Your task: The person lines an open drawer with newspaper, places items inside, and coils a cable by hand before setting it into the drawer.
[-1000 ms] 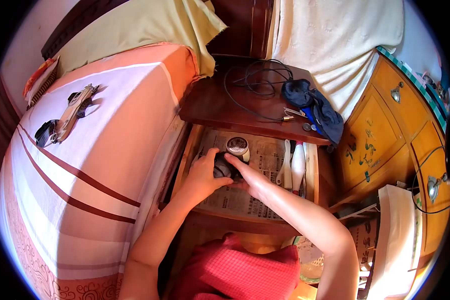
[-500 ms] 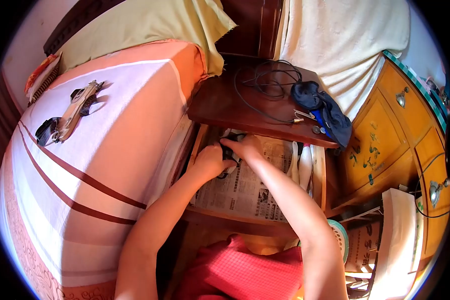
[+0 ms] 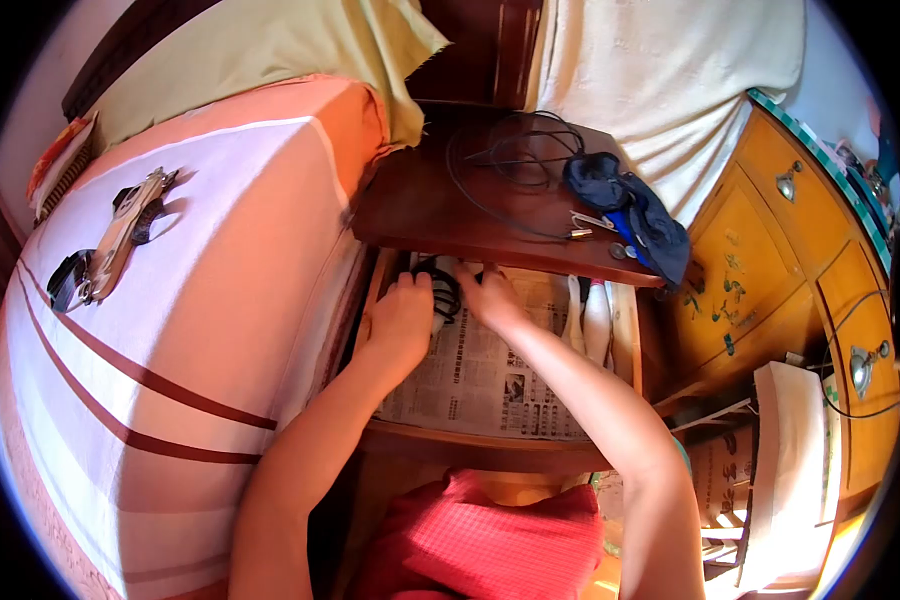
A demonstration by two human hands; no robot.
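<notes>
Both hands reach into an open drawer (image 3: 470, 380) lined with newspaper. Toward the drawer's back left corner lies a bundle of black coiled cable (image 3: 444, 291), between the two hands. My left hand (image 3: 402, 318) is closed at the bundle's left side, its fingertips against the loops. Just right of the bundle, my right hand (image 3: 492, 300) has its fingers curled together. A dark bit shows at those fingers, but what they hold is hidden. Pale long objects (image 3: 595, 320), one with a red end, lie along the drawer's right side.
Over the drawer, the brown nightstand top (image 3: 410, 215) carries a loose black cable (image 3: 460, 180), a dark blue cloth item (image 3: 630, 200) and coins. A bed (image 3: 230, 260) with a strapped beige object (image 3: 125, 235) stands left. A yellow wooden cabinet (image 3: 760, 270) is at right.
My left hand has shifted left and turned, showing more of the black coils. My right hand has drawn slightly apart from it. The whole view has moved a little.
</notes>
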